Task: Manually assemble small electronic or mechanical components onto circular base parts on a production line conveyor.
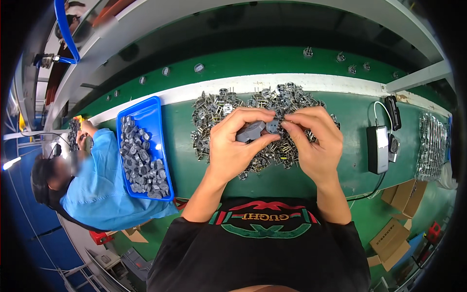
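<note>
My left hand (232, 143) is closed around a grey plastic housing (251, 131), its thumb and index finger reaching to a smaller round grey piece with holes (273, 127). From the other side, my right hand (316, 141) pinches that round piece between thumb and fingers. The two parts sit side by side, close together; whether they touch I cannot tell. Beneath and behind both hands spreads a heap of small plug cores with metal pins (209, 114) on the green tabletop (187, 170).
Left of the heap, a blue tray (148, 108) holds many grey housings (141, 155). A co-worker in blue (104, 180) works farther left. Beyond a white ledge (340, 83), parts lie on a green belt (253, 61). A corded box (378, 150) and bagged metal pieces (432, 146) are at right.
</note>
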{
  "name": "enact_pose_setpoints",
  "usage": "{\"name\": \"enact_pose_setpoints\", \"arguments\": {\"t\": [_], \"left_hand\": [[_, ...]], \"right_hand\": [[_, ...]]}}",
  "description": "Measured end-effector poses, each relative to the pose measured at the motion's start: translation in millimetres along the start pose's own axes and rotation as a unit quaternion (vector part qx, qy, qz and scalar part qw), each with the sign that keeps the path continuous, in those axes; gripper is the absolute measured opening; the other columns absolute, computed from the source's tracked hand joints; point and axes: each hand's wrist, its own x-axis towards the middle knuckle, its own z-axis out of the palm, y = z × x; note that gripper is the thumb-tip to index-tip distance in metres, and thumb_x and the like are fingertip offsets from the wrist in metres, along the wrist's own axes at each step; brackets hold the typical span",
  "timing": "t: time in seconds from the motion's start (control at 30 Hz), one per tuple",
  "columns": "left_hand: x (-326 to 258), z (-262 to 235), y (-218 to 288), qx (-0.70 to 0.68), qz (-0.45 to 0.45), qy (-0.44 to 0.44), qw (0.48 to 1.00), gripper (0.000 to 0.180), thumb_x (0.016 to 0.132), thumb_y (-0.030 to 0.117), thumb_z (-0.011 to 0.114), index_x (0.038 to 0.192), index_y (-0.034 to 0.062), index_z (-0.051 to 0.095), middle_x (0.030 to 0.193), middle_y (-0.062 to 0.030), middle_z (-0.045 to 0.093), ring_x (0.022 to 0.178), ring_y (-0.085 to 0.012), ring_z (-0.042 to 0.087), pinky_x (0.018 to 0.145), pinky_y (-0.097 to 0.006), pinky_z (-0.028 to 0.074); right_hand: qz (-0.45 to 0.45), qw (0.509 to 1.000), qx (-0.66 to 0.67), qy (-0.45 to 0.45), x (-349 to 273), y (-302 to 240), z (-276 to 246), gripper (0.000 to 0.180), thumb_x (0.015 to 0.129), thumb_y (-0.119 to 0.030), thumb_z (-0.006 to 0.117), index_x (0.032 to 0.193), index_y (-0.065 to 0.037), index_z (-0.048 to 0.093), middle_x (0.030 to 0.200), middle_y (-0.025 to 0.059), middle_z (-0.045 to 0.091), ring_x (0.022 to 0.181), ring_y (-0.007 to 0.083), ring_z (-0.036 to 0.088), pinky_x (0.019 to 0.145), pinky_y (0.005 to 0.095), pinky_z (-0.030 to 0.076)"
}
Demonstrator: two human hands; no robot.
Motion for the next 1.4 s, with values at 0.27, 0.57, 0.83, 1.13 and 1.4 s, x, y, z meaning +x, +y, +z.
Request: {"name": "enact_pose_setpoints", "arguments": {"t": [0.27, 0.57, 0.83, 1.13, 1.4], "left_hand": [[-3.4, 2.5, -3.8, 0.033, 0.028, -0.009, 0.999, 0.040, 0.067, -0.005, 0.086, 0.103, 0.0024, 0.069, 0.105, -0.0103, 0.073, 0.098, -0.0222, 0.071, 0.085, -0.033, 0.058], [-11.6, 5.1, -12.4, 0.015, -0.002, 0.017, 1.000, 0.040, 0.070, -0.010, 0.084, 0.103, 0.0004, 0.065, 0.108, -0.0125, 0.073, 0.097, -0.0177, 0.069, 0.083, -0.029, 0.057], [-9.4, 1.5, -20.0, 0.085, 0.037, -0.030, 0.995, 0.040, 0.070, -0.010, 0.084, 0.105, 0.0005, 0.065, 0.103, -0.0129, 0.073, 0.095, -0.0203, 0.071, 0.080, -0.030, 0.059], [-22.6, -30.9, -28.6, -0.224, -0.248, -0.002, 0.942, 0.042, 0.105, 0.035, 0.044, 0.107, 0.0000, 0.066, 0.072, -0.0008, 0.057, 0.051, -0.0046, 0.037, 0.046, -0.022, 0.026], [-37.7, -41.2, -33.6, -0.185, -0.261, -0.042, 0.946, 0.035, 0.098, 0.009, 0.058, 0.132, 0.0003, 0.060, 0.097, -0.0012, 0.063, 0.075, -0.0063, 0.050, 0.065, -0.020, 0.041]], "right_hand": [[-0.015, 0.999, -0.042, -0.006, -2.5, -4.3, 10.4, 0.020, 0.073, 0.007, 0.079, 0.090, 0.001, 0.072, 0.084, 0.0082, 0.065, 0.068, 0.0203, 0.065, 0.054, 0.0308, 0.051], [0.124, 0.991, 0.032, -0.024, -5.4, -1.8, 17.1, 0.021, 0.079, -0.002, 0.080, 0.100, -0.003, 0.074, 0.091, 0.0061, 0.066, 0.067, 0.0159, 0.066, 0.056, 0.0276, 0.052], [0.279, 0.947, 0.103, -0.120, -12.9, 10.9, 12.6, 0.019, 0.086, -0.009, 0.075, 0.103, -0.001, 0.073, 0.082, 0.0084, 0.068, 0.066, 0.0168, 0.067, 0.059, 0.0295, 0.053], [0.096, 0.942, -0.296, -0.129, 86.6, 149.2, -26.4, 0.018, 0.089, -0.021, 0.068, 0.093, -0.004, 0.076, 0.095, 0.0139, 0.071, 0.090, 0.0345, 0.066, 0.083, 0.0465, 0.052], [0.054, 0.930, -0.357, -0.064, 68.8, 188.9, -54.4, 0.021, 0.090, -0.019, 0.066, 0.097, -0.002, 0.076, 0.092, 0.0167, 0.066, 0.089, 0.0346, 0.066, 0.081, 0.0438, 0.053]]}}
